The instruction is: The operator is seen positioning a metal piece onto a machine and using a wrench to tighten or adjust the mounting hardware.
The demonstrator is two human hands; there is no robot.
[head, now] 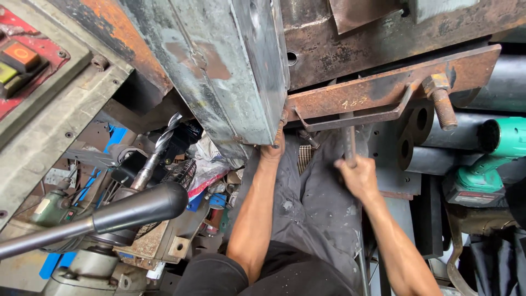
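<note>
Two bare hands raised to the underside of a worn steel machine.

Nearest, a smooth black lever knob (pixel 143 205) is seen at lower left. The right hand (pixel 359 176) is closed round a thin dark steel rod (pixel 349 143) hanging under a rusty flat bar (pixel 383 87). The left hand (pixel 273 148) is pressed, fingers curled, against the lower corner of a scuffed grey steel block (pixel 230 66). An orange square button (pixel 21 55) sits on a red panel at far left; a green power tool (pixel 487 164) lies at right.

The left hand's (pixel 272 149) fingertips vanish behind the grey steel block (pixel 230 71) above it. Right of the right hand (pixel 359 176), the green power tool (pixel 487 164) runs off the picture's edge.
</note>
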